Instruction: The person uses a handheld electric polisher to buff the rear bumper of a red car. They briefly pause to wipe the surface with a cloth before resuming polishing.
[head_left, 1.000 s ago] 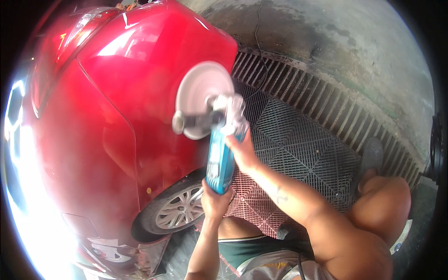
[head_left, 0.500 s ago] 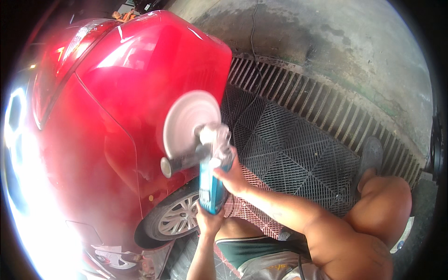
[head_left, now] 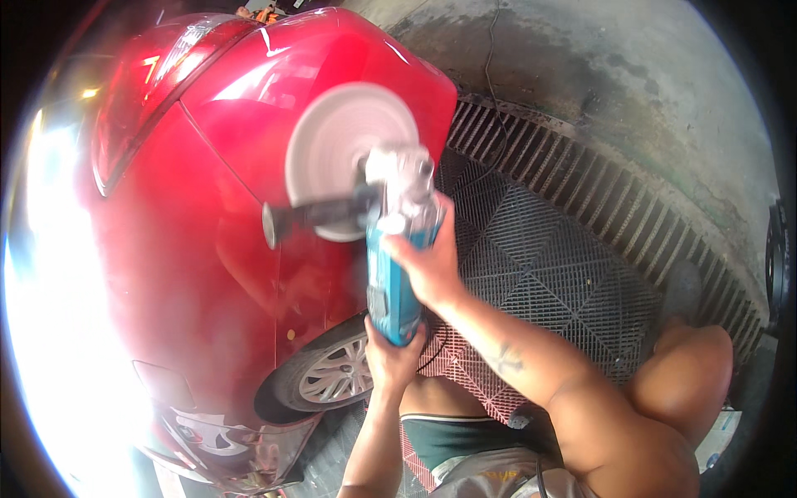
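Grey concrete and dark plastic floor grating (head_left: 548,266) fill the right side. Centre frame, both hands grip a teal-bodied electric polisher (head_left: 390,282): right hand (head_left: 427,266) wrapped near its head, left hand (head_left: 392,358) clasping its tail. Its blurred white round pad (head_left: 344,149) meets the glossy red car panel (head_left: 207,249), so buffing looks underway; next calls for steady sweeps.

Looks like a car detailing or body shop bay to me. I see a red car (head_left: 249,166) parked on a floor of dark plastic grid tiles (head_left: 540,266), with a slotted metal drain grate (head_left: 598,199) curving along their edge and stained bare concrete (head_left: 623,91) beyond. A power cord trails over that concrete. An electric polisher (head_left: 390,249) with a round white pad is up against the car's panel, above an alloy wheel (head_left: 336,373).
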The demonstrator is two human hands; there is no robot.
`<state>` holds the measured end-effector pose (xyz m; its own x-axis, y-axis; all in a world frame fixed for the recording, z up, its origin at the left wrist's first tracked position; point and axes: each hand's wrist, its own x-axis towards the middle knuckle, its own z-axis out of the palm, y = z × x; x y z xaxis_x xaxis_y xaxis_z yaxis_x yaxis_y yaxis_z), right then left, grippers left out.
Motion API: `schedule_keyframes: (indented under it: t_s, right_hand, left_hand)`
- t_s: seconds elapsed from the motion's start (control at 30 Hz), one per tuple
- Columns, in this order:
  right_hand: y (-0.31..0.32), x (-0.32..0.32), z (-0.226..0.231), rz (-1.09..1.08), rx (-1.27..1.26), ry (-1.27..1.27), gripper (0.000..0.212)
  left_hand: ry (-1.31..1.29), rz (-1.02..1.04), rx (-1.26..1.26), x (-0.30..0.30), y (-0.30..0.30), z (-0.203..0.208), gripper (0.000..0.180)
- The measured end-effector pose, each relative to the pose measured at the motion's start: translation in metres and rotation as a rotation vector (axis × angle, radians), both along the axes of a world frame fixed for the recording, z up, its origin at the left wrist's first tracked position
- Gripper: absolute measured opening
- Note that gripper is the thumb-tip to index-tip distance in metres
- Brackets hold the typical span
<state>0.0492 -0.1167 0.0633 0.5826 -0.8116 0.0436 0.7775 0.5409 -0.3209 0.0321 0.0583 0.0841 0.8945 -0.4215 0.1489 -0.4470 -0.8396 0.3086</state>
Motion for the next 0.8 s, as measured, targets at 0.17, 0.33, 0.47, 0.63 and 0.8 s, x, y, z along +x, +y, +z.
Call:
schedule_keyframes:
  t_s: [0.17,0.33,0.47,0.63,0.8]
  right_hand:
    - [0.105,-0.031,0.005,0.146,-0.198,0.132,0.113]
    - [0.136,-0.033,0.027,0.102,-0.466,0.099,0.120]
    - [0.092,-0.029,0.036,-0.011,-0.482,0.114,0.119]
    - [-0.011,-0.010,0.033,-0.110,-0.256,0.063,0.098]
    - [-0.103,-0.004,0.051,-0.165,-0.225,0.152,0.080]
  left_hand:
    - [0.054,-0.006,-0.116,-0.004,0.133,-0.021,0.099]
    - [0.174,-0.018,-0.371,-0.025,0.139,-0.006,0.074]
    - [0.045,0.025,-0.231,-0.005,0.127,-0.024,0.070]
    - [0.127,-0.017,-0.200,0.007,-0.001,-0.007,0.084]
    - [0.134,-0.102,-0.184,-0.004,-0.097,0.029,0.076]
